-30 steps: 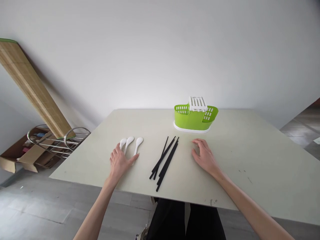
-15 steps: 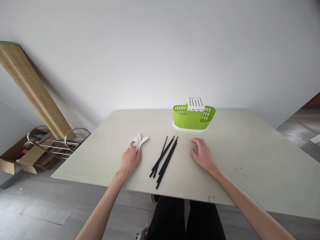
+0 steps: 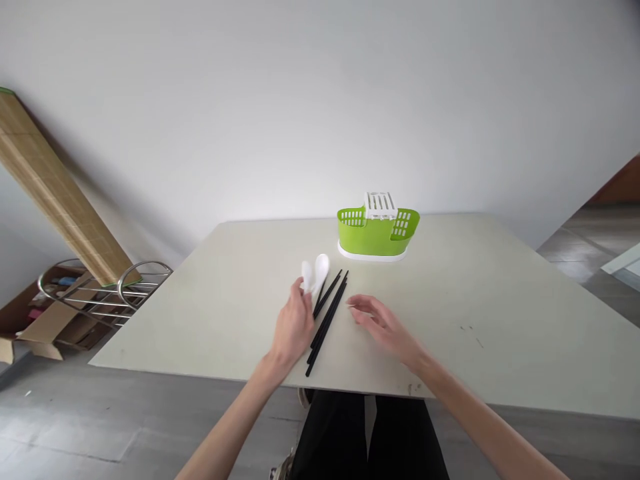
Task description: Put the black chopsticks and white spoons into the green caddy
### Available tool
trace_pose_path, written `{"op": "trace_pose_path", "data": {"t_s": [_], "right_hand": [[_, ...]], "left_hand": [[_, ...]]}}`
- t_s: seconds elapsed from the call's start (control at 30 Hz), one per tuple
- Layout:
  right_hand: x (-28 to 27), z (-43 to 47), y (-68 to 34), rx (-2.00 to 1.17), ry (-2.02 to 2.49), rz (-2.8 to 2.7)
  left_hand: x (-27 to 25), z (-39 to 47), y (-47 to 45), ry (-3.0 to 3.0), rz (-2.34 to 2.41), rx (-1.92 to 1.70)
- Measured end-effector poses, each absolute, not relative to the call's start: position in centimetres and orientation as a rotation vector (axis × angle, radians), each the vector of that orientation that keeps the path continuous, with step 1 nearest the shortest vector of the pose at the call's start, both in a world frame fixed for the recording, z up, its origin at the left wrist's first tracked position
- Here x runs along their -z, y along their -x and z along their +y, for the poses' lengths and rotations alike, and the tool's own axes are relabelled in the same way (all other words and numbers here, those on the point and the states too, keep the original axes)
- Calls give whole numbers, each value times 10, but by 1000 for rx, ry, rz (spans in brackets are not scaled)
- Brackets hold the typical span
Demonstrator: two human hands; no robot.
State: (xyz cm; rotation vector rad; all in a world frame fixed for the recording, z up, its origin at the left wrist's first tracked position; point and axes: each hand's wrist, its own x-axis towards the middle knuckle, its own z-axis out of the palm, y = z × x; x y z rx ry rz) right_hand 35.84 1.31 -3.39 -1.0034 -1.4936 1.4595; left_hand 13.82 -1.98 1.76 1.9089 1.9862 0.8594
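Observation:
White spoons [image 3: 321, 269] stick up from my left hand [image 3: 295, 323], which is closed around their handles. Their bowls point away from me, and how many there are is partly hidden. Several black chopsticks [image 3: 329, 327] lie slantwise on the table, some of them partly covered by my left hand and the spoons. To the right of the chopsticks is my right hand [image 3: 383, 327], fingers apart and curved, thumb toward the chopsticks, holding nothing. A green cutlery basket [image 3: 373, 237] with a white slatted top piece [image 3: 381, 205] and white base stands farther back.
The pale table [image 3: 250, 253] meets a white wall [image 3: 300, 107]. On the left, a bamboo mat [image 3: 60, 193] leans by a metal rack [image 3: 100, 303] and an open cardboard box [image 3: 50, 330]. Black-trousered legs [image 3: 335, 433] are below the front edge.
My left hand has lifted the spoons and carried them right, over the chopsticks. My right hand has shifted left toward the chopsticks. The camera view has moved slightly.

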Motion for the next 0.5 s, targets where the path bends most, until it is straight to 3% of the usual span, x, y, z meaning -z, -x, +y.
{"op": "trace_pose_path", "data": {"t_s": [0.13,0.3,0.5], "right_hand": [[8,10,-344,-1821,774,-1122],[10,22,-366,-1747,880,-957],[27,35,-404,-1639,1094,-1034]], "left_hand": [[-14,-17,-204,-1964,1643,-991],[2,-11,-251,-1902,1284,-1035],[13,-17,-262,-1969,1177,-850]]}}
